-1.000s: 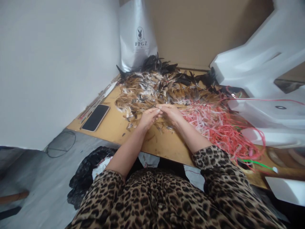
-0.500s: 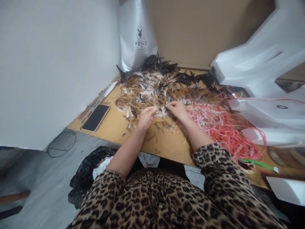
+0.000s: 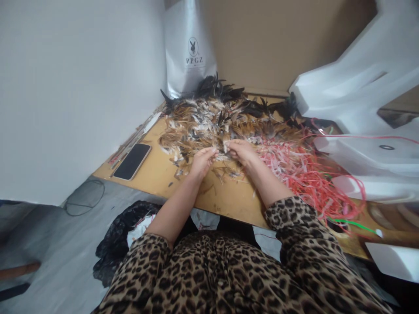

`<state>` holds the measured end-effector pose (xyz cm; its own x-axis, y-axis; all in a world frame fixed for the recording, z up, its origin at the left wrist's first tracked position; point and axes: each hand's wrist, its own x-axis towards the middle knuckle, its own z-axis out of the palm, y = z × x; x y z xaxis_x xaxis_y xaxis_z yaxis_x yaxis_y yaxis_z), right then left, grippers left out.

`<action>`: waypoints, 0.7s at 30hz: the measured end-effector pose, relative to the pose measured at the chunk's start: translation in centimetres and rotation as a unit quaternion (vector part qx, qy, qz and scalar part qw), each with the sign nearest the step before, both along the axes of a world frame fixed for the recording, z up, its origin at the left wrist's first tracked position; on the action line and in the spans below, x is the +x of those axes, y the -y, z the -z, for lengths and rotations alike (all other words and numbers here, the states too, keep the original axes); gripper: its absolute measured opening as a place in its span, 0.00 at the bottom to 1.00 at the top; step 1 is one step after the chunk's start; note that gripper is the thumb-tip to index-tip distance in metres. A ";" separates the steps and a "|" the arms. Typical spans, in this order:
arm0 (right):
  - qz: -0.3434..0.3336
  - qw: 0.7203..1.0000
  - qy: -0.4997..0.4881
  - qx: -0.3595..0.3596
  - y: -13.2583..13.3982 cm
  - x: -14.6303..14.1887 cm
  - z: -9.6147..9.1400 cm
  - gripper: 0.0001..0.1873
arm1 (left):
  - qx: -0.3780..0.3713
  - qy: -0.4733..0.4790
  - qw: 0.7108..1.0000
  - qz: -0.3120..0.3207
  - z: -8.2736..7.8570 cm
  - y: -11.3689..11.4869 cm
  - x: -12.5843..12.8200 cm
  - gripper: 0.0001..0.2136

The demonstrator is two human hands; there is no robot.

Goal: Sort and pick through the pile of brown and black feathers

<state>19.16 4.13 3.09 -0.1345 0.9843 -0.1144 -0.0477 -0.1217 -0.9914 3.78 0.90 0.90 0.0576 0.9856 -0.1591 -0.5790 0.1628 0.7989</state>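
A wide heap of brown, white and black feathers (image 3: 212,120) covers the back of a wooden table (image 3: 157,174). My left hand (image 3: 202,161) rests at the heap's near edge, fingers pinched together on feathers. Just to its right, my right hand (image 3: 241,151) is also closed in a pinch on feathers at the heap's edge. The two hands' fingertips almost meet. What exactly lies between the fingers is too small to make out beyond feathers.
A tangle of pink and red strips (image 3: 304,174) lies right of my hands. A black phone (image 3: 132,161) lies at the table's left. A silver bag (image 3: 190,48) stands at the back. White foam pieces (image 3: 363,87) crowd the right. A black bag (image 3: 121,235) sits under the table.
My right hand reached a little further into the heap, then drew back left toward my left hand. The left hand has hardly moved.
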 end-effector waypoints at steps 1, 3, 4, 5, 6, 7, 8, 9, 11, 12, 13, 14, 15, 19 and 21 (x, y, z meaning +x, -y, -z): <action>-0.014 0.998 -0.051 -0.023 0.2 0.0 -0.3 0.15 | 0.001 -0.003 1.000 0.005 0.0 0.0 0.0 0.08; -0.033 0.992 -0.107 -0.049 0.5 -0.3 -0.8 0.16 | 0.003 -0.008 1.000 0.021 0.0 0.1 0.0 0.08; -0.036 0.991 -0.118 -0.055 0.6 -0.4 -1.0 0.17 | 0.005 -0.012 0.999 0.029 0.0 0.2 0.0 0.08; -0.037 0.990 -0.124 -0.058 0.7 -0.6 -1.1 0.17 | 0.006 -0.015 0.999 0.037 0.0 0.2 0.0 0.08; -0.037 0.990 -0.127 -0.057 0.9 -0.8 -1.1 0.17 | 0.008 -0.019 0.999 0.044 0.0 0.3 0.1 0.08; -0.037 0.990 -0.128 -0.053 1.0 -1.0 -1.1 0.17 | 0.010 -0.023 0.998 0.050 0.0 0.3 0.1 0.08; -0.038 0.990 -0.127 -0.047 1.0 -1.2 -1.1 0.16 | 0.011 -0.026 0.998 0.054 0.0 0.3 0.1 0.09; -0.041 0.991 -0.124 -0.040 1.1 -1.3 -1.0 0.16 | 0.013 -0.028 0.998 0.057 0.0 0.3 0.1 0.09; -0.048 0.992 -0.117 -0.028 1.2 -1.4 -0.7 0.15 | 0.016 -0.029 0.998 0.056 -0.1 0.4 0.1 0.10; -0.050 0.992 -0.114 -0.025 1.2 -1.5 -0.6 0.15 | 0.018 -0.029 0.998 0.055 -0.1 0.4 0.1 0.10; -0.051 0.992 -0.113 -0.023 1.2 -1.5 -0.5 0.15 | 0.020 -0.028 0.998 0.053 -0.2 0.4 0.1 0.09; -0.051 0.992 -0.114 -0.023 1.2 -1.5 -0.5 0.15 | 0.022 -0.027 0.998 0.051 -0.2 0.4 0.1 0.09; -0.051 0.992 -0.116 -0.023 1.1 -1.4 -0.4 0.14 | 0.024 -0.026 0.998 0.050 -0.3 0.4 0.1 0.09; -0.063 0.990 -0.122 -0.021 1.1 -1.3 -0.5 0.14 | 0.027 -0.020 0.998 0.049 -0.5 0.4 0.2 0.08; -0.068 0.991 -0.111 -0.022 1.1 -1.2 -0.5 0.14 | 0.027 -0.014 0.999 0.044 -0.4 0.4 0.2 0.08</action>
<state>17.93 2.99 3.58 -0.2922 0.9501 -0.1091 -0.2441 -0.1844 -0.9521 3.93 0.51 1.31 0.1405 0.9841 -0.1086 -0.5412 0.1682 0.8239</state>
